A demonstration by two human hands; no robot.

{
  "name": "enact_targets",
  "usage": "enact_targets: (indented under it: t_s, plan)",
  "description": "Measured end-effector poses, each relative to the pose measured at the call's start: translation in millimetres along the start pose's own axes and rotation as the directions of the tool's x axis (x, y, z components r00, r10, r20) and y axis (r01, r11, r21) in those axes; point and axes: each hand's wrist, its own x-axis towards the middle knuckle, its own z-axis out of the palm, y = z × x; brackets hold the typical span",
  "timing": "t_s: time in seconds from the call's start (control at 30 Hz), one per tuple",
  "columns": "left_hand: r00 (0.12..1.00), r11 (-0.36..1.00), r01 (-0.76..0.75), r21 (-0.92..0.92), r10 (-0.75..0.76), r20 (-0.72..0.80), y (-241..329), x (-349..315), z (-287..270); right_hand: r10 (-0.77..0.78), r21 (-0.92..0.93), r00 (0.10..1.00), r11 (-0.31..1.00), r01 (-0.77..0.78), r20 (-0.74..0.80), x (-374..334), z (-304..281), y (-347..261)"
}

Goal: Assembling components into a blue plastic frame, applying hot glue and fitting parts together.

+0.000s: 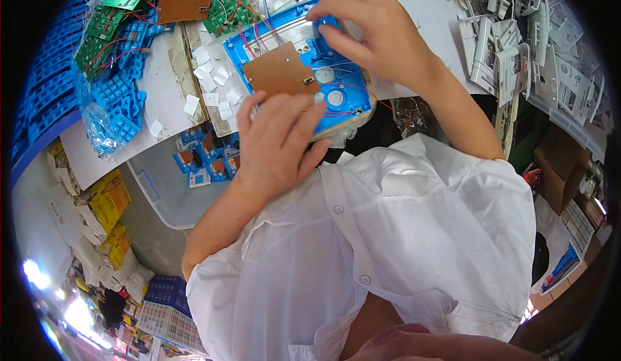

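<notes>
The blue plastic housing [304,70] with a brown circuit board [279,72] and thin wires inside is held at the table edge, close before the white shirt [414,232]. Its near edge is gripped by the curled fingers of the left hand [275,142], while its far end is pinched by the right hand [369,31]. Farther away, green circuit boards [113,18] and grey plastic parts [524,44] are lying.

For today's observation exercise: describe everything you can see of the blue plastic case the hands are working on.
The blue case is an open plastic shell lying tilted on the white table. Inside are a brown board, red and blue wires, and round white parts. The left hand grips its near edge; the right hand presses its far side.
</notes>
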Motion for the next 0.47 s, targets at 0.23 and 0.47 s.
enact_targets:
  t_s: [0.23,0.47]
  plan:
    - [0.996,0.991,0.088,0.101,-0.090,0.017,-4.0,-5.9,2.9,0.020,-0.009,0.997,1.000,-0.019,0.072,28.6,14.6,2.6]
    - [0.996,0.992,0.090,0.084,-0.089,-0.017,-6.8,-9.5,7.7,0.137,-0.332,0.986,0.938,-0.097,0.096,45.9,34.2,-18.3]
